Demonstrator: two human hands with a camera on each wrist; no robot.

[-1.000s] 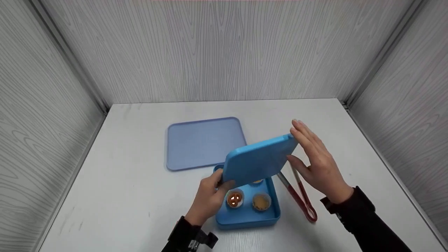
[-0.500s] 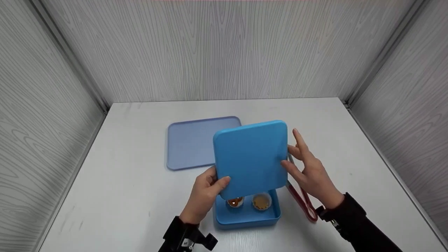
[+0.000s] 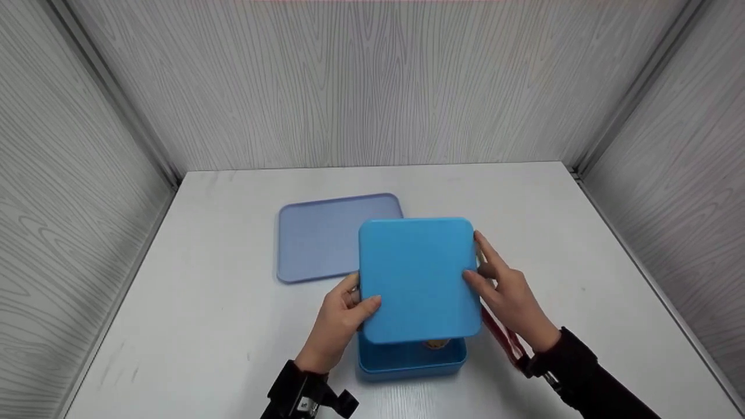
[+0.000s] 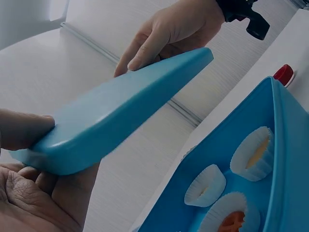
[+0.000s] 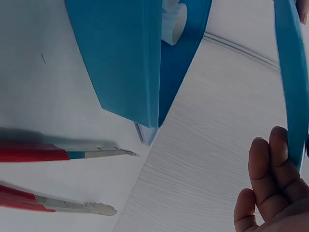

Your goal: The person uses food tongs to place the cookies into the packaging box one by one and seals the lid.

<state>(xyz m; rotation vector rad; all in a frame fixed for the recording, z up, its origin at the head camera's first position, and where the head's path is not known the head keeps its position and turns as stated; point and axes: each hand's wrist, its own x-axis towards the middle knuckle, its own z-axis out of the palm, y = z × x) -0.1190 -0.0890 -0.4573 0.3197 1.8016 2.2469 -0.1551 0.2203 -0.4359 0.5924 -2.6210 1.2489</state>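
Note:
Both hands hold a blue rectangular lid (image 3: 419,273), raised above a matching blue box (image 3: 407,373). My left hand (image 3: 334,326) grips its left edge, thumb on top and fingers underneath. At the right edge my right hand (image 3: 512,294) pinches the lid, its thumb on the top face and fingers along the side. The left wrist view shows the lid tilted and apart from the box. Inside the box are several white paper cups (image 4: 206,189); one holds an orange, pretzel-shaped piece (image 4: 231,222). From the head view, the lid hides most of the box.
A pale blue-violet tray (image 3: 320,244) lies flat on the white table (image 3: 204,302) behind the box, partly covered by the lid in the head view. Red-handled tongs (image 5: 36,152) rest right of the box, partly behind the right hand from above. Grey wood-grain panels (image 3: 372,87) enclose the table.
The lid, first steeply tilted, has been turned flatter and squared up, then lowered toward the box, covering more of it. My right hand has gone from outstretched fingers to pinching the lid's edge.

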